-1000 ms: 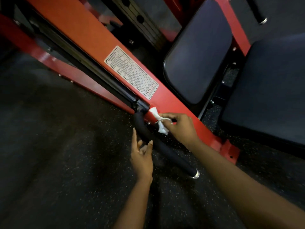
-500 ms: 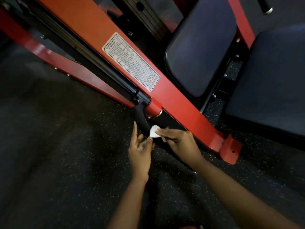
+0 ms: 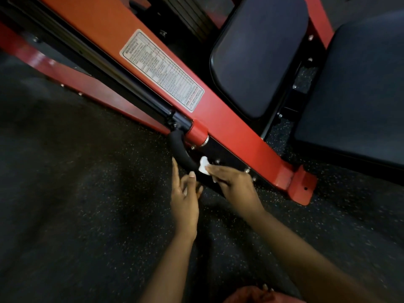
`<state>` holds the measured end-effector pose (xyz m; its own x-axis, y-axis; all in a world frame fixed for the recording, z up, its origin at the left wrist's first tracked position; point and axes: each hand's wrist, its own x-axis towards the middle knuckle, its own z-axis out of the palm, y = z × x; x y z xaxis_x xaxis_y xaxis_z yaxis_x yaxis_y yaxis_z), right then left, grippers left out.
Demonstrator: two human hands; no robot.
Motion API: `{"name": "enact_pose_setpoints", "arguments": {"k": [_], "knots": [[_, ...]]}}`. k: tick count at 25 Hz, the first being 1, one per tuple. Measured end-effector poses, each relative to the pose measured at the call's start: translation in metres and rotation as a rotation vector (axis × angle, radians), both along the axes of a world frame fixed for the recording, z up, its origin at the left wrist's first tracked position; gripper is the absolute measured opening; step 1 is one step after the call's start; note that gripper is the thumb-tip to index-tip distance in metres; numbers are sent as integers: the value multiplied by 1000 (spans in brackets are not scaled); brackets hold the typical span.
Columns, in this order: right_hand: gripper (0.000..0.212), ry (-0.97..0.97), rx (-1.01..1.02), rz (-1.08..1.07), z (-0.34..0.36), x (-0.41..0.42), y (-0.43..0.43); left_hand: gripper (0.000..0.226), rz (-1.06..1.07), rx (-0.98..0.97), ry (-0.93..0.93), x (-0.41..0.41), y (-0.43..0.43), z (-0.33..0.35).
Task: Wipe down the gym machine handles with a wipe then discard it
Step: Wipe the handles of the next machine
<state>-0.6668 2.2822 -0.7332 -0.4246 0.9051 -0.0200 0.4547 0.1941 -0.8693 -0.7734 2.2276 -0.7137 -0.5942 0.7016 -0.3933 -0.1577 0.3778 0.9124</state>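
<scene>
The right hand (image 3: 236, 184) is laid over the black foam handle (image 3: 180, 148), fingers curled down across it and pinching a small white wipe (image 3: 203, 166); the wipe pokes out just past the fingertips, pressed against the handle's upper side. The left hand (image 3: 185, 193) sits just beside it on the floor side of the handle, holding nothing, fingers loose and spread with the forefinger pointing up along the foam; whether it actually touches the handle I cannot tell. The two hands are close together, thumbs nearly meeting, both forearms reaching in from below.

The handle curves up and away from the hands to a glossy red collar (image 3: 197, 133), where it joins the machine; behind it runs a broad red beam (image 3: 105, 22), slanting from upper left to lower right, with a white printed label (image 3: 161, 71) stuck along its face, the print too small to read. The beam ends at a red foot bracket (image 3: 302, 184) on the floor. A lower red rail (image 3: 56, 69) runs alongside on the left. Beyond the beam is a dark seat pad (image 3: 258, 55), and a second pad (image 3: 360, 84) sits to its right; underneath everything lies dark speckled floor (image 3: 87, 204).
</scene>
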Motion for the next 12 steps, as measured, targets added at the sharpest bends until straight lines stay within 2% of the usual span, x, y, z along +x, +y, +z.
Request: {"name": "enact_pose_setpoints", "arguments": {"k": [3, 7, 9, 12], "knots": [[54, -107, -47, -45, -28, 32, -24, 66, -35, -85, 52, 14, -6, -13], [40, -201, -118, -123, -40, 60, -39, 78, 26, -155, 54, 38, -6, -23], [36, -141, -90, -166, -32, 49, -26, 81, 40, -186, 56, 43, -3, -26], [42, -37, -77, -143, -12, 14, -15, 77, 63, -223, 92, 44, 0, -29]]}}
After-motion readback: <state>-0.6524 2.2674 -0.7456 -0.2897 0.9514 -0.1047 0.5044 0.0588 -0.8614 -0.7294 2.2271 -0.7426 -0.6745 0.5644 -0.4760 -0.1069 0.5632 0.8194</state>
